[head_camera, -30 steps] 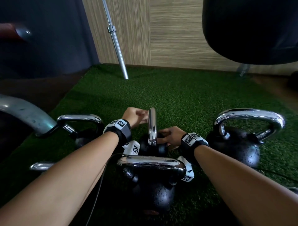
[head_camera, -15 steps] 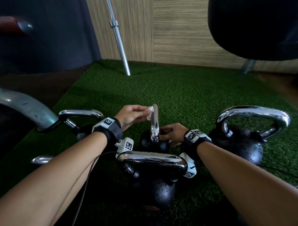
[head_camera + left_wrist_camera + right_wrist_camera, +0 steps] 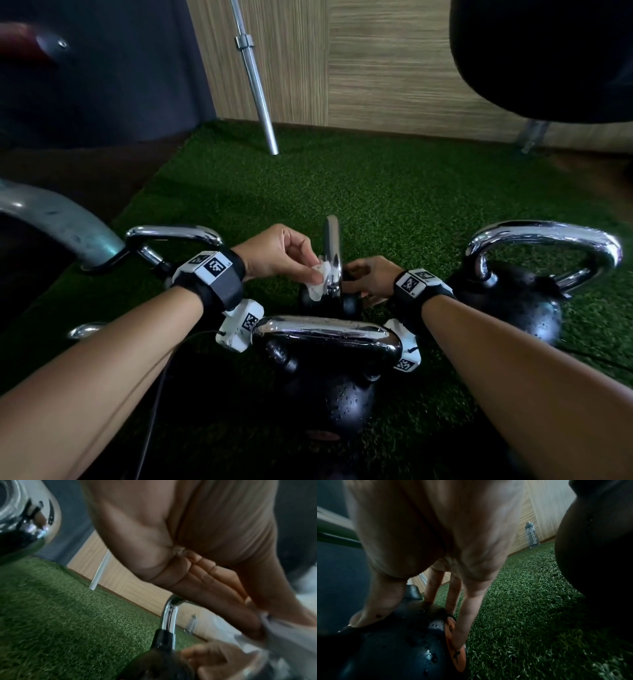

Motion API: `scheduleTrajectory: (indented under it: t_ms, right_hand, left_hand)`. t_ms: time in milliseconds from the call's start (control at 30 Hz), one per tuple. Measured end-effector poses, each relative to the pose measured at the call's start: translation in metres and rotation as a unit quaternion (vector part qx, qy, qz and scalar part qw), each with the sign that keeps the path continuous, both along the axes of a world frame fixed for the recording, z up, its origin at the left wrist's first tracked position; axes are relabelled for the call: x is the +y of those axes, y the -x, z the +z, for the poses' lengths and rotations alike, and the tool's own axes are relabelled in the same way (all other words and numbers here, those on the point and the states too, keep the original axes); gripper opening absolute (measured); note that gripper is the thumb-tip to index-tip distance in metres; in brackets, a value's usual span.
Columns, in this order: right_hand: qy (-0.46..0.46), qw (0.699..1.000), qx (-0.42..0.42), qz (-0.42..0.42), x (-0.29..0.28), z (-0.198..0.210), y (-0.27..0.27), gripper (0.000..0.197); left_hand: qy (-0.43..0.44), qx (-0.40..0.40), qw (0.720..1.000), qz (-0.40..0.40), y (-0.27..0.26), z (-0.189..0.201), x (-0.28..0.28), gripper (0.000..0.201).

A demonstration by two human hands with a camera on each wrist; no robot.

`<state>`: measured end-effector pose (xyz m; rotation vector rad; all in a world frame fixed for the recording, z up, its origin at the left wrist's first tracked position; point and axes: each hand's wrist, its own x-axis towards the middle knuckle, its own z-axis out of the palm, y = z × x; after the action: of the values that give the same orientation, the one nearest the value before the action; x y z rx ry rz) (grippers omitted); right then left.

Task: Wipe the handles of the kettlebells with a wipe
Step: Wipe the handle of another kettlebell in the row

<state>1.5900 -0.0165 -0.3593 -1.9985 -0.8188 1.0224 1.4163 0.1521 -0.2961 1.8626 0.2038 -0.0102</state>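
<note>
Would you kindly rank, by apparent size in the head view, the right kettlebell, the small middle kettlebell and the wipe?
1. Right kettlebell, largest.
2. Small middle kettlebell, though it sits farther away and is partly hidden.
3. Wipe, smallest.

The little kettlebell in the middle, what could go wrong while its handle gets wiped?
It might tip or roll: the right hand only steadies the small kettlebell with fingertips on its wet ball.

The wipe is just pinched by the left hand against the shiny handle, so it could slip out.

Big kettlebells stand close; knuckles could bump them.
</note>
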Motion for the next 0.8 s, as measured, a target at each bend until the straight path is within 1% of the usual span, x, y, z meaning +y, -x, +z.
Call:
scheduleTrajectory:
  t_ms: [100, 167, 267, 367, 433, 500, 600, 667, 700, 733, 800]
  right_hand:
    - [-0.001, 1.000, 0.007, -0.005, 0.001, -0.002, -0.001, 0.050]
    - [-0.004, 1.000, 0.011, -0.006, 0.002, -0.002, -0.001, 0.053]
    - [0.001, 1.000, -0.001, -0.002, 0.004, -0.003, 0.000, 0.050]
    - [0.001, 1.000, -0.002, -0.004, 0.004, -0.003, 0.000, 0.046]
    - [0.004, 1.000, -0.004, -0.008, 0.005, -0.003, 0.000, 0.048]
    - [0.017, 1.000, -0.017, -0.006, 0.005, -0.002, 0.000, 0.047]
    - [0.043, 0.997, -0.052, 0.027, 0.002, 0.007, -0.003, 0.044]
    - [0.009, 0.999, -0.051, -0.006, 0.001, 0.021, -0.008, 0.037]
    - [-0.030, 0.998, -0.039, -0.041, 0.002, 0.029, -0.011, 0.033]
    - [-0.078, 0.993, -0.021, -0.081, 0.004, 0.038, -0.013, 0.030]
    - [-0.174, 0.974, -0.001, -0.146, 0.009, 0.056, -0.015, 0.024]
  left_hand:
    - [-0.059, 0.004, 0.998, -0.031, 0.006, -0.004, -0.011, 0.022]
    - [-0.079, -0.012, 0.996, -0.038, 0.011, -0.006, -0.017, 0.022]
    - [-0.098, -0.042, 0.994, 0.004, 0.014, -0.010, -0.019, 0.021]
    - [-0.173, -0.053, 0.983, 0.020, 0.015, -0.023, -0.024, 0.021]
    - [-0.215, -0.035, 0.976, 0.031, 0.014, -0.032, -0.026, 0.022]
    - [-0.221, -0.022, 0.974, 0.042, 0.013, -0.037, -0.024, 0.022]
    - [-0.226, -0.015, 0.974, 0.017, 0.014, -0.033, -0.021, 0.019]
    - [-0.233, -0.014, 0.972, 0.022, 0.017, -0.025, -0.014, 0.017]
    - [-0.235, -0.022, 0.971, 0.046, 0.019, -0.019, -0.009, 0.017]
    - [-0.226, -0.033, 0.970, 0.082, 0.021, -0.012, -0.002, 0.019]
    - [-0.172, -0.064, 0.970, 0.159, 0.024, 0.004, 0.013, 0.021]
